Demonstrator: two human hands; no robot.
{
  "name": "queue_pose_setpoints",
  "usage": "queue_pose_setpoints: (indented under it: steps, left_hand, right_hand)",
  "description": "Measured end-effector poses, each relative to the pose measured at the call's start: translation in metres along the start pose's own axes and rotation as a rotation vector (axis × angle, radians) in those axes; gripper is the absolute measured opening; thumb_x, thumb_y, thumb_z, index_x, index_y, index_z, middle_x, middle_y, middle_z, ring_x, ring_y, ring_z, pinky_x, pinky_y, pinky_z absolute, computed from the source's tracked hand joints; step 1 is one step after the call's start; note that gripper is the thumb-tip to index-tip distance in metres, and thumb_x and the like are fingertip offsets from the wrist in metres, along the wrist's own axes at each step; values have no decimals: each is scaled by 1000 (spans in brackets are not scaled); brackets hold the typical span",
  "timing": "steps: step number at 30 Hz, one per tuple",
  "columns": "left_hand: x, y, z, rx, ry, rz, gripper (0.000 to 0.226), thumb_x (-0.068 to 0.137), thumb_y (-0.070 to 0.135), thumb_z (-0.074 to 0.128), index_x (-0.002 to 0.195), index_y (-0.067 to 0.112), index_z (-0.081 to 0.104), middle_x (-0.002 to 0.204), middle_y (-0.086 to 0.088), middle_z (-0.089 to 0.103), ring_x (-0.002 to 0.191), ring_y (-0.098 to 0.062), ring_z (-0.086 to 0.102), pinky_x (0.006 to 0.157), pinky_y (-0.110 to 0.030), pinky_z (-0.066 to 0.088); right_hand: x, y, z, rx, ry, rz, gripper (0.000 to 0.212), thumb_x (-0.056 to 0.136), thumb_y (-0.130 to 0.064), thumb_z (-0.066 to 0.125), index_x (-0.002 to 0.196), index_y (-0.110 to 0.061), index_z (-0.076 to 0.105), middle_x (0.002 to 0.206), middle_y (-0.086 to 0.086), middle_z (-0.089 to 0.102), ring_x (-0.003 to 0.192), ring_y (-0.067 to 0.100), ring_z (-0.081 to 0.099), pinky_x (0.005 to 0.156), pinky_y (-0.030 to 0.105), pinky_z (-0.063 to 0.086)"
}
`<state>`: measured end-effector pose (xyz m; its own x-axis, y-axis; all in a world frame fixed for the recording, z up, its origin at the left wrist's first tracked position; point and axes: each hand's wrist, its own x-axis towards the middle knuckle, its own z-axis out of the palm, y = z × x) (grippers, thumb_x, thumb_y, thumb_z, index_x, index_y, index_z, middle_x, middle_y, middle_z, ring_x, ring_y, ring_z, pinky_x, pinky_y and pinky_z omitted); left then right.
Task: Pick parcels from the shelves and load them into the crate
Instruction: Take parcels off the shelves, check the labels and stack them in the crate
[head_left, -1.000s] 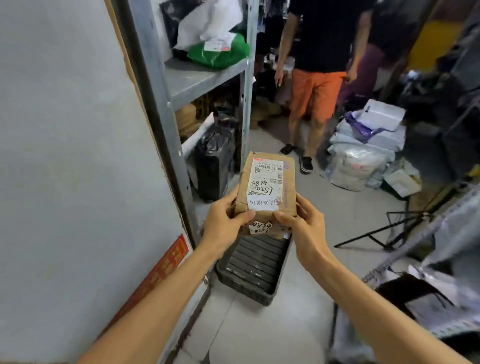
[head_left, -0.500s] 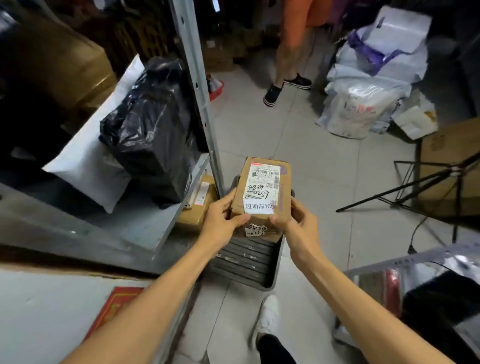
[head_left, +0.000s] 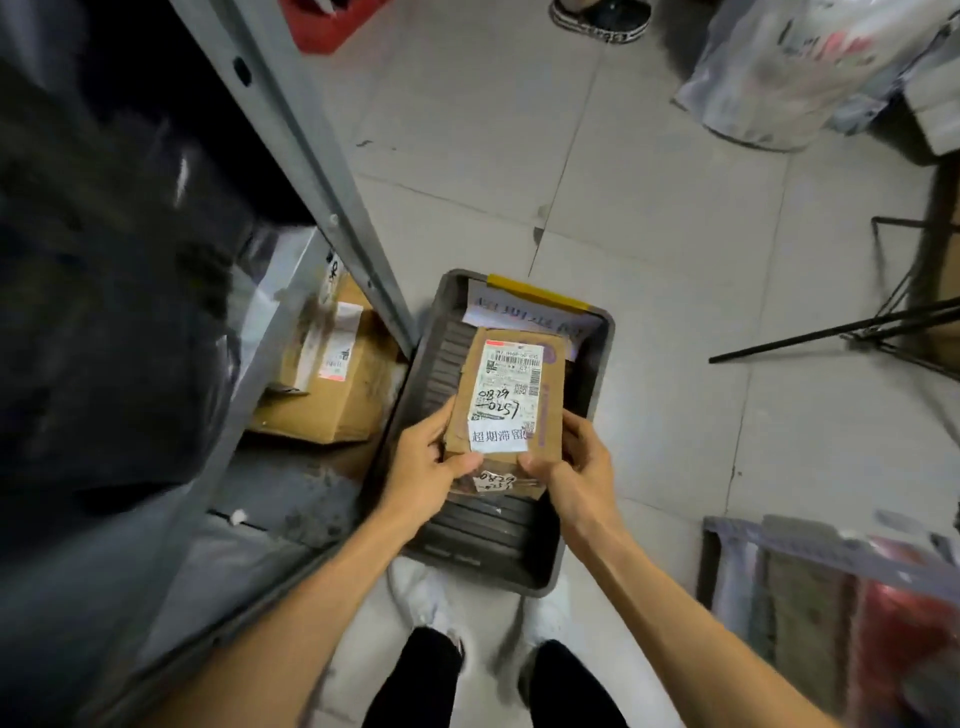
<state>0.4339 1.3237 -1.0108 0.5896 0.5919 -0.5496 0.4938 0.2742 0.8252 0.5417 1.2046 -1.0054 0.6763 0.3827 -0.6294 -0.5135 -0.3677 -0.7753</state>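
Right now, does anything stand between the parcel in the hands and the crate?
Nothing visible does. The left hand and right hand hold the parcel over the open crate; only a white packet lies at its far end.

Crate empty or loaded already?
Nearly empty: the crate shows bare ribbed floor, only a white printed sheet or packet at its far end.

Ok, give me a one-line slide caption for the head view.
Left hand and right hand hold a labelled parcel over the grey crate beside the shelf.
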Motion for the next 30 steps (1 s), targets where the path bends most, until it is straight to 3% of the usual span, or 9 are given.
queue_pose_setpoints:
  steps: [4, 8, 10, 13, 16, 20, 25, 27, 30]
  left_hand:
    - [68, -48, 1, -41, 13, -57, 80, 78, -20, 63, 136, 30, 41, 119, 18, 61, 114, -5, 58, 85, -12, 50]
    - [143, -94, 5, -34, 26, -88, 78, 79, -20, 62, 141, 24, 44, 125, 9, 61, 119, -12, 57, 98, -31, 50]
    - [180, -116, 9, 0, 43, -92, 76, 79, -18, 63, 144, 16, 43, 129, 6, 60, 120, -10, 56, 97, -26, 50]
    - [234, -151, 14, 74, 70, -76, 77, 80, -17, 63, 145, 19, 42, 126, 11, 59, 113, -2, 57, 91, -13, 49]
    - [279, -187, 18, 101, 108, -68, 79, 81, -15, 63, 146, 22, 40, 127, 11, 60, 117, -5, 57, 104, -29, 46]
    - [321, -217, 27, 148, 152, -65, 80, 79, -14, 66, 145, 21, 39, 132, -2, 58, 122, -16, 54, 105, -42, 46]
    - [324, -224, 31, 450, 126, -153, 103, 79, 1, 74, 155, 13, 6, 158, -7, 17, 144, -20, 24, 117, -32, 23]
    - [306, -219, 33, 558, 61, -139, 102, 83, 0, 70, 155, 14, -1, 162, -3, 5, 147, -19, 16, 118, -28, 17]
    - [286, -202, 29, 656, -19, -165, 88, 87, 6, 67, 155, 14, 11, 161, -4, 16, 145, -22, 24, 118, -33, 23]
  right_hand:
    - [76, 42, 20, -50, -2, 30, 63, 73, 15, 66, 125, -17, 54, 121, 3, 65, 114, 20, 61, 93, 47, 54]
    - [156, 81, 37, -65, -21, 57, 58, 74, 14, 68, 120, -18, 55, 112, -7, 64, 110, 13, 60, 94, 47, 54]
    - [197, 100, 46, -58, -20, 64, 58, 74, 16, 68, 120, -16, 54, 111, -9, 63, 109, 10, 59, 97, 47, 52]
    - [257, 133, 60, -61, -22, 48, 61, 73, 19, 66, 125, -10, 51, 123, 4, 61, 118, 19, 56, 100, 48, 48]
    - [310, 164, 76, -81, -16, 23, 63, 72, 23, 60, 124, -10, 51, 125, 9, 61, 117, 26, 58, 96, 50, 51]
    - [352, 198, 97, -51, 18, 7, 67, 70, 24, 61, 127, -11, 50, 125, 5, 60, 118, 18, 56, 101, 41, 49]
    - [355, 227, 121, 21, 76, 27, 67, 76, 21, 61, 137, -2, 46, 129, 12, 61, 120, 18, 57, 105, 33, 45]
    - [355, 225, 121, -44, 24, 33, 59, 80, 17, 61, 135, 1, 46, 129, 15, 61, 119, 20, 58, 102, 30, 47]
    - [346, 202, 106, -348, -177, 58, 59, 83, 8, 63, 138, -6, 46, 133, 9, 58, 119, 12, 54, 85, 8, 44]
